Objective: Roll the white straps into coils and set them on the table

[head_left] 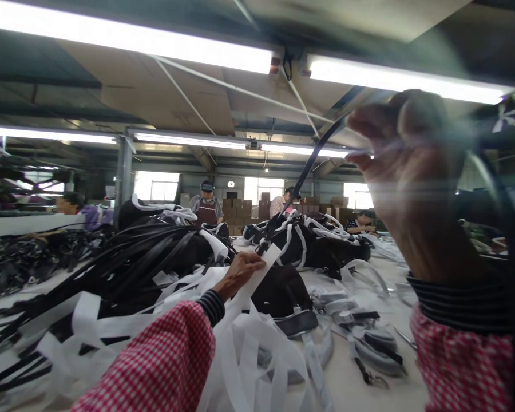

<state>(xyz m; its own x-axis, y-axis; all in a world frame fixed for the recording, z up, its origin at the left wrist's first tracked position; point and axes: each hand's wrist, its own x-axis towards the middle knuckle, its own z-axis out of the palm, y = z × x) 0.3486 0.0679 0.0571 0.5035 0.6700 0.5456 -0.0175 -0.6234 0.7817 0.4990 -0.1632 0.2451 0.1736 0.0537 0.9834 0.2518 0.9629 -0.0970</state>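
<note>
My left hand [239, 273] pinches a flat white strip [269, 257] near its end, over the middle of the table. Raised high at the right, close to the camera, my right hand [412, 154] is blurred, its fingers closed on a long black strap [320, 150]. From there the strap slants down to the black pieces [298, 237] with white edging at the table's middle. Loops of white strip [257, 355] spill below my left hand. Just right of it lies a black fabric piece [283, 292].
Long black straps [154, 257] are heaped to the left, and darker straps with metal parts [21, 257] lie beyond. Grey padded pieces [377, 346] and a metal tool [405, 339] rest at the right. Several people work beyond, one wearing an apron [206, 213]. Lamps [403, 77] hang overhead.
</note>
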